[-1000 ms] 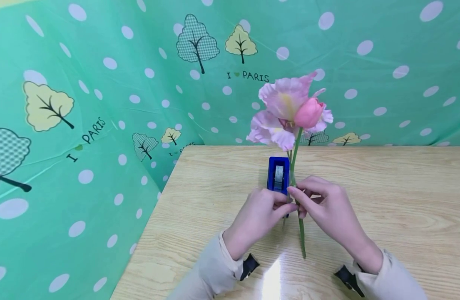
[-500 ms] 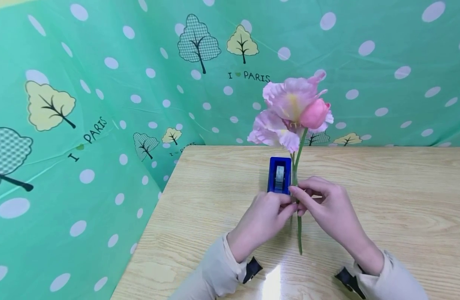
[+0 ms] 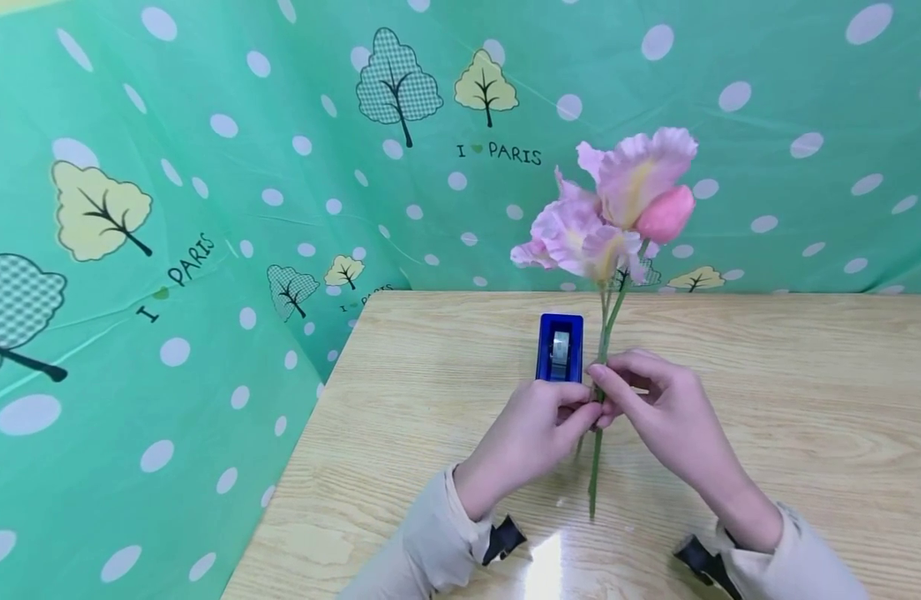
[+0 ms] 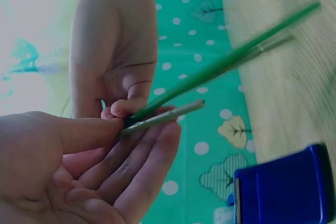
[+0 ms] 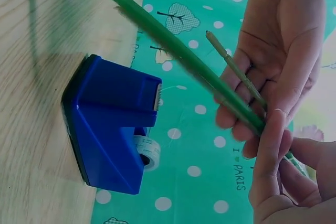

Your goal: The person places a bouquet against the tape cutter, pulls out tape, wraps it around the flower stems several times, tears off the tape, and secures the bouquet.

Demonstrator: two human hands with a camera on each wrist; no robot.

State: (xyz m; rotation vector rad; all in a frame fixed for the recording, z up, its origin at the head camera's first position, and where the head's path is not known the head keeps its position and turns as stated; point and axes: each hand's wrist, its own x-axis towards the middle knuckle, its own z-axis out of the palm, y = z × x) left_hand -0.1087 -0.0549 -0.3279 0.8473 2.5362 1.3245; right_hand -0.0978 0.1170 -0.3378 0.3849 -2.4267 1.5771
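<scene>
A small bunch of flowers stands upright between the hands in the head view, with pale pink ruffled blooms (image 3: pixel 580 237) and a pink tulip (image 3: pixel 666 213). My left hand (image 3: pixel 531 433) pinches the stems between thumb and fingers. Just above it, my right hand (image 3: pixel 666 408) pinches the same stems. In the left wrist view a thick green stem (image 4: pixel 220 69) and a shorter, thinner stem (image 4: pixel 168 118) stick out past the fingers. Fingers hide where the stems meet.
A blue tape dispenser (image 5: pixel 113 124) with a roll of tape (image 5: pixel 147 153) stands on the wooden table (image 3: pixel 430 350), just behind the left hand. A green dotted cloth (image 3: pixel 280 125) hangs behind and to the left of the table.
The blooms have swung right and a little upward, while the lower stem ends have shifted slightly left. Both hands keep hold of the stems and have moved only a little.
</scene>
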